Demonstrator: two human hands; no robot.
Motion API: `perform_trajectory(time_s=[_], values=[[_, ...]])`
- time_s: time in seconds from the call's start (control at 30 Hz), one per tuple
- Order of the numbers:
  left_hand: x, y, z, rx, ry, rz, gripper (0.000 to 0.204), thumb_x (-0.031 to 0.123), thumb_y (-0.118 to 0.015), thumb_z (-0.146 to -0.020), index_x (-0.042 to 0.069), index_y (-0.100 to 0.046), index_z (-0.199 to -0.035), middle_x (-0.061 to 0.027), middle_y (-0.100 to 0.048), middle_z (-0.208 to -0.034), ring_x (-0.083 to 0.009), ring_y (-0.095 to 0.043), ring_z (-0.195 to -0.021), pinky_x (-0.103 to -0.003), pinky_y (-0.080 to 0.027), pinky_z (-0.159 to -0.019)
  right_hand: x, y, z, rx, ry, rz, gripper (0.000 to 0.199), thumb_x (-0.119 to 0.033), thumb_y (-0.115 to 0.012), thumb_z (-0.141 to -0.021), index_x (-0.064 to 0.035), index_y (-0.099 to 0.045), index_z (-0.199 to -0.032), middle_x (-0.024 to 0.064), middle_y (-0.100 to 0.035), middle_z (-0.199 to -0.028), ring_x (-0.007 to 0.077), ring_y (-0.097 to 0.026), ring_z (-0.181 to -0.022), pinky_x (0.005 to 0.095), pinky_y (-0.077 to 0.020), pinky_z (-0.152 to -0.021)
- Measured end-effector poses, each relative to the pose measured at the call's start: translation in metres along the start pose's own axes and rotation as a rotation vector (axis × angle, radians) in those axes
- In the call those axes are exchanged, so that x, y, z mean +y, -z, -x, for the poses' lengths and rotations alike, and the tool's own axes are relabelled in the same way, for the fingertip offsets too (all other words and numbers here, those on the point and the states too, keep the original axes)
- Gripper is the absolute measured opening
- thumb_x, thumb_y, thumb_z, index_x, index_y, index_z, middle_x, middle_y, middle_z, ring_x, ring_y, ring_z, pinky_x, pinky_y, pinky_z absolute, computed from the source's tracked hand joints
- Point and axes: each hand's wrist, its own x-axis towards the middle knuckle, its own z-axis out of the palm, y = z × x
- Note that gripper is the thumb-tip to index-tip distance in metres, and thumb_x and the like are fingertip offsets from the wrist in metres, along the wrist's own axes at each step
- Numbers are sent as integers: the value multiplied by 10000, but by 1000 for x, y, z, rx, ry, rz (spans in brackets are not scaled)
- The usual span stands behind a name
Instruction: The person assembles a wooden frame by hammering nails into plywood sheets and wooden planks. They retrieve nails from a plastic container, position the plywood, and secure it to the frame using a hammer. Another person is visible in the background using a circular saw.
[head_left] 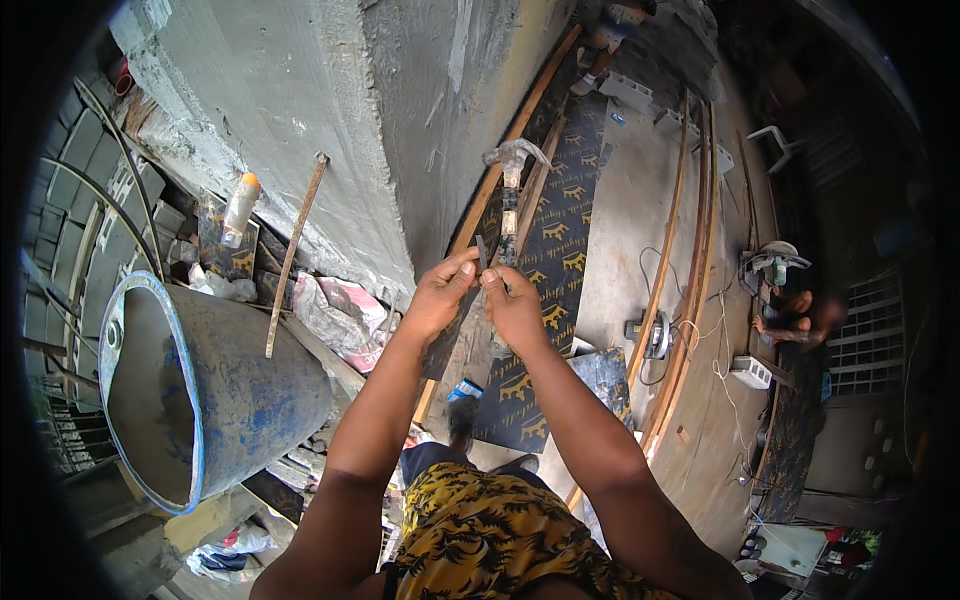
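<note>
- A worn blue cylindrical drum (pixel 255 375) lay tilted, mouth leftward.
- A thin rust-brown rod (pixel 292 262) slanted beside it.
- The left hand (pixel 438 302) pinched a small dark-grey flat strip (pixel 481 252), upright between both hands' fingertips.
- The right hand (pixel 514 309) pinched the strip's lower end; whether it also gripped the hammer was unclear.
- A steel-headed claw hammer (pixel 510 200) with a black-and-tan handle rose above that hand.
- A black gold-patterned panel (pixel 565 240) lay beyond.

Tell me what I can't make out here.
Head view: lower end of the hammer handle, hidden behind the right hand.
Head view: lower end of the thin dark strip, covered by fingers.
Head view: the person at top, cut off by the edge.
Head view: what the person at right handles, too small and dark.
</note>
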Motion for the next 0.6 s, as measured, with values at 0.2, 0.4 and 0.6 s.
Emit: perform_trajectory(time_s=[0.2, 0.4, 0.6], values=[[13, -8, -28, 67, -153, -136, 247, 197, -677, -1010, -21, -726, -1116, -41, -675, -947, -138, -596, -861, -289, -485, -822, 2, 0, -25, 33, 100, 49, 293, -309, -625, -1043, -38, -705, -1118, 30, -576, -738, 103, -567, -602, 292, -477, -523], [32, -8, -34, 277, -409, -506, 194, 140, -709, -968, -48, -746, -999, -126, -701, -948, -198, -655, -851, -318, -522, -789, -14, -9, -44, -3, -6, -72, 257, -269, -642, -1034, -40, -697, -1137, 12, -573, -697, 84, -534, -551, 276, -454, -488], [36, -10, -47, 532, -463, -484, 176, 141, -707, -956, -22, -758, -1001, -175, -732, -988, -280, -698, -884, -366, -537, -809, -32, -20, -71, -18, 39, -33, 257, -265, -651, -1020, -33, -683, -1125, 48, -623, -742, 131, -606, -657, 330, -502, -593]])
